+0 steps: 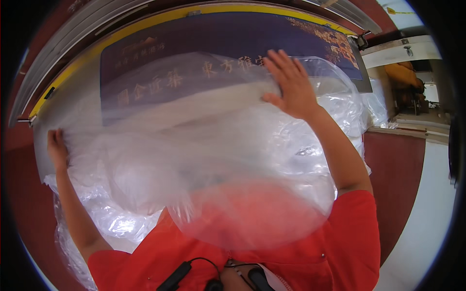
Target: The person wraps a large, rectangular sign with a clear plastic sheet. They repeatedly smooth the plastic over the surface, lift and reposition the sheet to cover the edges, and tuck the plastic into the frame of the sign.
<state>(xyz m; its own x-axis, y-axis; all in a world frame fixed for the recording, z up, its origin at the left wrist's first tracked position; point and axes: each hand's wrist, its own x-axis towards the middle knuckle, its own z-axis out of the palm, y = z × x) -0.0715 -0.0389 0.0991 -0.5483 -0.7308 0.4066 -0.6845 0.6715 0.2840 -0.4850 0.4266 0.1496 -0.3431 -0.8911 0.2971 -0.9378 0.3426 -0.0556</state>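
Plastic sheeting (145, 160) billows between the left hand (58, 151), its grip unclear, and the spread right hand (294, 93)

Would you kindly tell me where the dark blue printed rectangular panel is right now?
In the head view, the dark blue printed rectangular panel spans the top centre, below the long yellow strip, its lower part seen through clear plastic film.

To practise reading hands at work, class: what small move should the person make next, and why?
Perhaps close the right hand on the clear plastic film near it: that hand is open, and the film billows loosely over part of the dark blue panel. The left hand is by the film's left side; its grip is unclear.
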